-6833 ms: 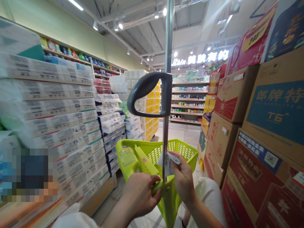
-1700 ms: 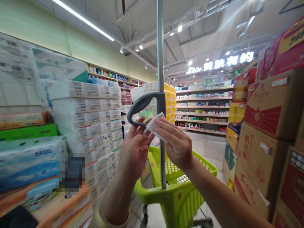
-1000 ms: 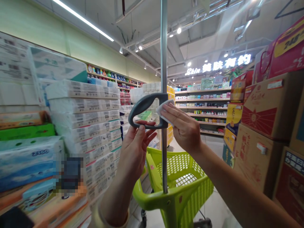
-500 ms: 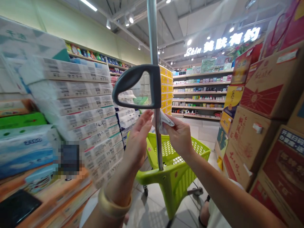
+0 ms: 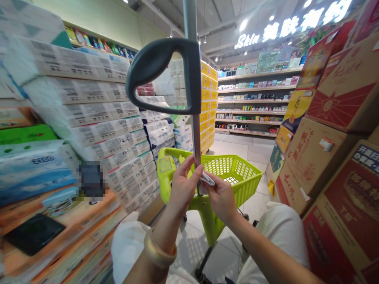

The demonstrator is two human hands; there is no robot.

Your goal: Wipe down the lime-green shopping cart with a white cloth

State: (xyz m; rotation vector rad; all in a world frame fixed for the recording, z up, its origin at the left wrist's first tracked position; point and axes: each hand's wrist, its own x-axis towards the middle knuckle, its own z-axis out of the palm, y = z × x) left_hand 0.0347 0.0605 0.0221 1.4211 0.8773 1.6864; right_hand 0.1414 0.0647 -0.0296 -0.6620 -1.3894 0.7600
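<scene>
Head view: our right fingers (image 5: 211, 185) pinched a folded white wipe (image 5: 208, 179) against the metal pole (image 5: 196, 134) of the green shopping cart (image 5: 238, 167), while our left fingers (image 5: 188, 167) closed around the pole's other side, steadying it.

The upright pole (image 5: 194, 136) is finished in smooth, glossy metal; the handle (image 5: 156, 49) is matt dark-grey plastic. The basket (image 5: 245, 173) is moulded in glossy lime-green plastic. The white wipe (image 5: 208, 180) is soft and creased; paper or cloth cannot be determined. The cartons (image 5: 334, 90) are printed cardboard.
</scene>
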